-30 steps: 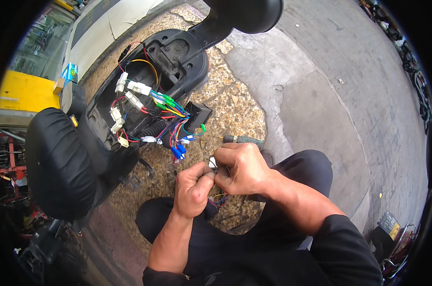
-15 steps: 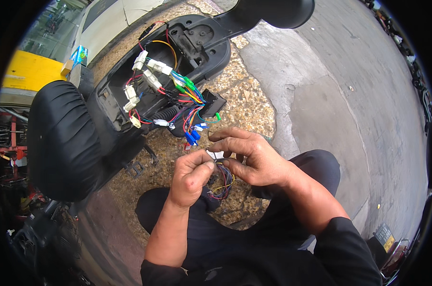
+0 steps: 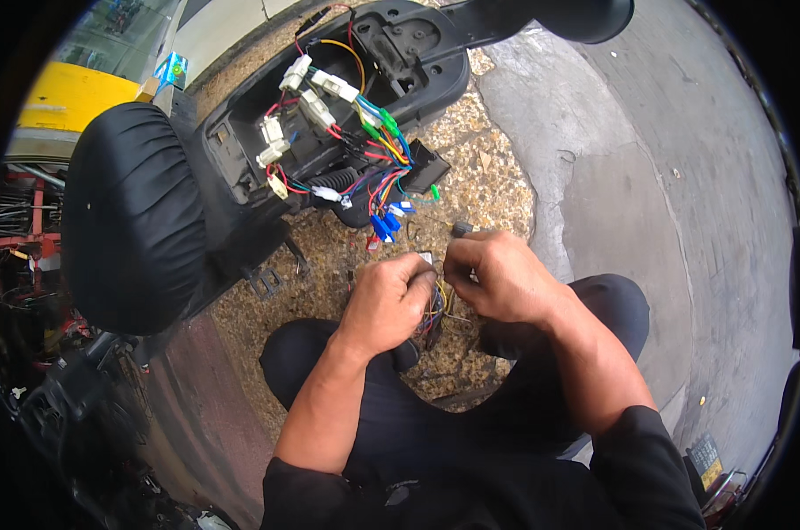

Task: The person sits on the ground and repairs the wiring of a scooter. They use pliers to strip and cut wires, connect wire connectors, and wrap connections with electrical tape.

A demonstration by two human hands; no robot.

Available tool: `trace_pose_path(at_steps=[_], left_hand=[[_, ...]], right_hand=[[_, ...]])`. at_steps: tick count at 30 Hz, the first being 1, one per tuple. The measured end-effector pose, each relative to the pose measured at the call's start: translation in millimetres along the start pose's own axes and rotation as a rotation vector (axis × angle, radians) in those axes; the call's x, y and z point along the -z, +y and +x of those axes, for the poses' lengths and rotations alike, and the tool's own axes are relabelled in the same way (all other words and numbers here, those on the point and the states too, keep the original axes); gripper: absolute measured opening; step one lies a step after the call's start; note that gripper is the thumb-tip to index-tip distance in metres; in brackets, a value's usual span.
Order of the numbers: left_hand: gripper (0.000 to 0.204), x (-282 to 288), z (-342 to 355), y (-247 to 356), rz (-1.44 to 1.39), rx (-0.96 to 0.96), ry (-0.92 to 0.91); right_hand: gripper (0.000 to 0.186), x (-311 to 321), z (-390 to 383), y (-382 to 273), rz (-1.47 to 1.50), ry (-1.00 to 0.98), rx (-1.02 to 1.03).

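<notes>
A: Where's the small white piece (image 3: 427,257)?

B: Between the two hands, right at the fingertips, above the speckled pavement (image 3: 501,181). A loose bundle of thin coloured wires (image 3: 436,311) shows just below it.

A: And the grip?

B: The left hand (image 3: 389,298) is closed in a pinch, thumb against forefinger, apparently on the white piece. The right hand (image 3: 503,276) curls in close beside it, but its fingertips are partly hidden; I can't tell how far they're closed, or whether they hold a wire.

A: Which step would you call this?

B: My reading: fine finger work on the white piece and perhaps its wires, with both hands close together.

A: What would the next move need?

B: I'd say a steady left pinch, and a clear view of the right fingertips so a thin wire isn't tugged.

A: What lies further out?

B: Beyond the hands hang blue connectors (image 3: 383,228), near a black box (image 3: 429,168) where many leads gather. White connectors (image 3: 317,109) lie over the open black plastic body (image 3: 460,84). A black padded seat (image 3: 139,221) stands to the left, well apart from the hands.
</notes>
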State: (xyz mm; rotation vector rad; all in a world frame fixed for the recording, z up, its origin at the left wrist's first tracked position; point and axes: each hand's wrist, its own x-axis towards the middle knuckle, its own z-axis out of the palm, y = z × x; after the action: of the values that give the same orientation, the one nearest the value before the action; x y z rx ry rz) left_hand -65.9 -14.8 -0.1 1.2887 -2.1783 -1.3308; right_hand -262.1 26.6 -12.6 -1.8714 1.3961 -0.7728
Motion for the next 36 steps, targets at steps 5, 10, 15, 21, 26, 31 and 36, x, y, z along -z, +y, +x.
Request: trace_pose_path(at_steps=[5, 10, 15, 21, 26, 31, 36], left_hand=[[0.019, 1.5, 2.2, -10.9, -0.162, 0.024, 0.134], [0.018, 29.8, 0.7, -10.2, -0.814, 0.100, 0.281], [0.023, 52.5, -1.0, -18.1, -1.110, 0.105, 0.424], [0.032, 69.0, -11.7, -37.7, -1.203, 0.064, 0.472], [0.021, 83.7, -27.3, -46.8, -1.265, -0.002, 0.526], [0.018, 93.8, -37.5, -55.2, -1.286, -0.019, 0.550], [0.018, 96.2, -45.2, -62.1, -1.159, 0.081, 0.556]], right_hand=[[0.007, 3.8, -2.3, 8.0, -0.084, -0.094, -0.101], [0.012, -6.6, 3.4, 17.0, -0.360, -0.239, -0.207], [0.015, -33.3, 18.1, 36.1, -0.449, -0.346, -0.329], [0.018, -53.4, 25.0, 53.1, -0.492, -0.384, -0.483], [0.015, -72.9, 30.0, 65.9, -0.544, -0.375, -0.494], [0.015, -93.8, 36.0, 68.0, -0.386, -0.354, -0.482], [0.012, -94.8, 50.5, 49.4, -0.270, -0.302, -0.320]])
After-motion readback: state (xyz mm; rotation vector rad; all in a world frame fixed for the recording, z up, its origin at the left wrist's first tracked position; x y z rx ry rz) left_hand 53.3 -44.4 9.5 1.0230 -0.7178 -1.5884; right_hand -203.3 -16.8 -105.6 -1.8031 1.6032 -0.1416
